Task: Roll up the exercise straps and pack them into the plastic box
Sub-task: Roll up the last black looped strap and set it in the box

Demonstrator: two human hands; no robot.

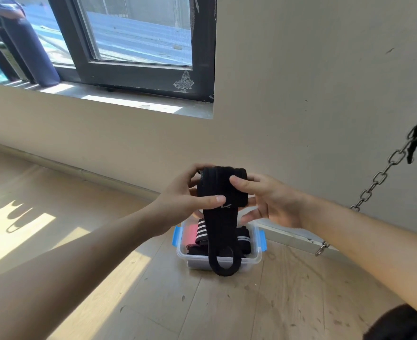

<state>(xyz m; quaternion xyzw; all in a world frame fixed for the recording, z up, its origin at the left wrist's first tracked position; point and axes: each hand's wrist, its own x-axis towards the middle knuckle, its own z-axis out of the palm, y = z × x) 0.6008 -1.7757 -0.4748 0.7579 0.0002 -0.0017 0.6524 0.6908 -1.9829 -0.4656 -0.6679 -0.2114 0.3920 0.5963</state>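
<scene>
- The person holds a black strap (223, 187) up at the centre of the frame, its upper part wound into a thick roll between both hands.
- The left hand (183, 202) grips the roll from the left, fingers curled behind it and thumb pressed flat across its front.
- The right hand (276, 204) grips it from the right, thumb on the front near the top. The upper fingers are tucked behind the roll and the lower ones hang loosely apart below it.
- The unrolled tail of the strap hangs straight down and ends in a loop, which dangles in front of the box's near wall.
- The plastic box (255, 259) sits open on the wooden floor (202, 303), directly below the hands, just beside the base of the wall (300, 94). It is clear, with blue clips (177, 235) on its left and right sides.
- Inside the box lie more straps, among them a black one with white stripes (201, 230), plus something pink at the left.
- A metal chain (379, 177) slants down the right of the frame.
- A dark-framed window (138, 45) fills the upper left.
</scene>
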